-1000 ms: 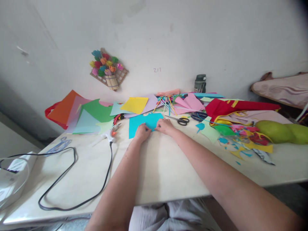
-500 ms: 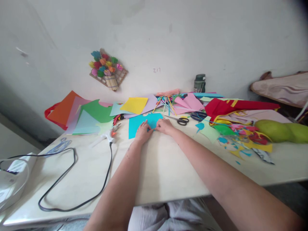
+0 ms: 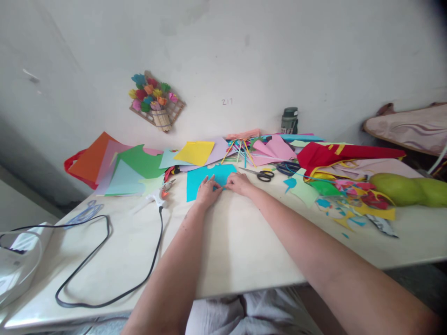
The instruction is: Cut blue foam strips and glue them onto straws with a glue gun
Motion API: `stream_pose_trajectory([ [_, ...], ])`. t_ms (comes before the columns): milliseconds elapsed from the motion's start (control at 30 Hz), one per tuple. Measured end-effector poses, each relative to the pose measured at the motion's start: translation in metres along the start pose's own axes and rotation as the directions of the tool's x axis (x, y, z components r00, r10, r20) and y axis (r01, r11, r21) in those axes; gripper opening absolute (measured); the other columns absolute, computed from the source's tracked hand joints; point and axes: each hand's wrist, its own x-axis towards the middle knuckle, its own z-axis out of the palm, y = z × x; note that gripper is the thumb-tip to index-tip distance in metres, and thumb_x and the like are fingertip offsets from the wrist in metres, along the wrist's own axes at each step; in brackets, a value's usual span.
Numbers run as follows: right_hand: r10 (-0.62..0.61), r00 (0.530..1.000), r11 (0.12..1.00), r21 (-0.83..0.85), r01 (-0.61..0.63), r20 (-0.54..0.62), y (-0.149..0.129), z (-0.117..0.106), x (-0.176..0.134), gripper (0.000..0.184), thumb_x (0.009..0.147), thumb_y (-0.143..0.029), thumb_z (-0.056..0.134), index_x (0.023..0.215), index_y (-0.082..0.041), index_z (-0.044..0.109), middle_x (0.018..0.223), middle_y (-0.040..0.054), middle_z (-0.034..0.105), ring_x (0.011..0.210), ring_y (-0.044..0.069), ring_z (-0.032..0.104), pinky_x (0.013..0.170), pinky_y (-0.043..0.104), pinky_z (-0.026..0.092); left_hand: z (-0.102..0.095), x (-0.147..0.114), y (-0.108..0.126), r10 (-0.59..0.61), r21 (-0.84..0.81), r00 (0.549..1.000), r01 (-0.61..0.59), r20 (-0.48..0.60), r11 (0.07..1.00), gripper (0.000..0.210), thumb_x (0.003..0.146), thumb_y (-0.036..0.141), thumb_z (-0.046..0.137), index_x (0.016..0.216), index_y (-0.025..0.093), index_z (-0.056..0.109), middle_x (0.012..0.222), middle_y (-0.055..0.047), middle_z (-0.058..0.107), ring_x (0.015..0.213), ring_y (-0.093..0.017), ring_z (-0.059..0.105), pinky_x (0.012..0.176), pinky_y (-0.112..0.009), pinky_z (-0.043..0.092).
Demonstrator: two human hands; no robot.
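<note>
I sit at a broad, cream-coloured table (image 3: 244,251). Toward its far right lies a red cloth with yellow trim (image 3: 324,156); at the far left, a big green paper sheet (image 3: 150,163) overlaps other colours. The bright blue sheet of paper with a notched far edge (image 3: 195,184) lies flat ahead of me, under my hands. My left hand (image 3: 208,190) rests over its near part, fingers loosely spread, thumb reaching toward my right; my right hand (image 3: 239,183) has its fingers curled together at the near right edge. I cannot tell whether either one pinches the paper. Left of it sits a white gun-shaped tool on a black cord (image 3: 159,200); just right, black-handled metal scissors (image 3: 262,176).
</note>
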Motion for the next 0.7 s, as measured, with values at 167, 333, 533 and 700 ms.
stream_pose_trajectory([
  [167,-0.019,1.000,1.000,0.016,0.019,-0.015,0.0018,0.0016,-0.0005,0.022,0.075,-0.039,0.053,0.067,-0.021,0.063,0.091,0.0017,0.062,0.091,0.019,0.050,0.070,0.027,0.032,-0.0006,0.0003,-0.0007,-0.010,-0.008,1.000,0.010,0.005,1.000,0.020,0.074,0.035,0.049,0.079,0.020,0.061,0.130,-0.002,0.041,0.126,-0.021,0.023,0.100,-0.034,0.021],
  [333,-0.021,1.000,1.000,0.022,0.022,-0.020,0.0021,0.0018,-0.0012,0.021,0.075,-0.037,0.053,0.068,-0.021,0.064,0.092,0.0015,0.062,0.091,0.018,0.050,0.071,0.026,0.033,-0.0001,0.0020,-0.0017,-0.036,-0.034,0.999,0.038,0.036,0.999,0.024,0.077,0.037,0.044,0.080,0.021,0.061,0.128,-0.001,0.043,0.126,-0.022,0.021,0.101,-0.035,0.019],
  [533,-0.018,1.000,1.000,0.017,0.019,-0.015,0.0008,0.0010,-0.0020,0.020,0.075,-0.037,0.053,0.069,-0.021,0.064,0.092,0.0019,0.061,0.091,0.018,0.050,0.071,0.026,0.033,-0.0011,0.0019,-0.0024,-0.052,-0.039,0.997,0.054,0.054,0.998,0.025,0.075,0.039,0.045,0.082,0.022,0.062,0.127,0.000,0.044,0.127,-0.022,0.019,0.101,-0.036,0.017],
  [700,-0.023,1.000,1.000,0.021,0.023,-0.016,0.0024,0.0027,-0.0011,0.022,0.076,-0.038,0.052,0.069,-0.021,0.064,0.092,0.0017,0.061,0.091,0.018,0.050,0.071,0.026,0.033,-0.0026,0.0008,-0.0010,-0.048,-0.027,0.998,0.049,0.047,0.998,0.024,0.072,0.039,0.050,0.079,0.020,0.062,0.128,-0.003,0.044,0.127,-0.022,0.018,0.102,-0.036,0.017],
])
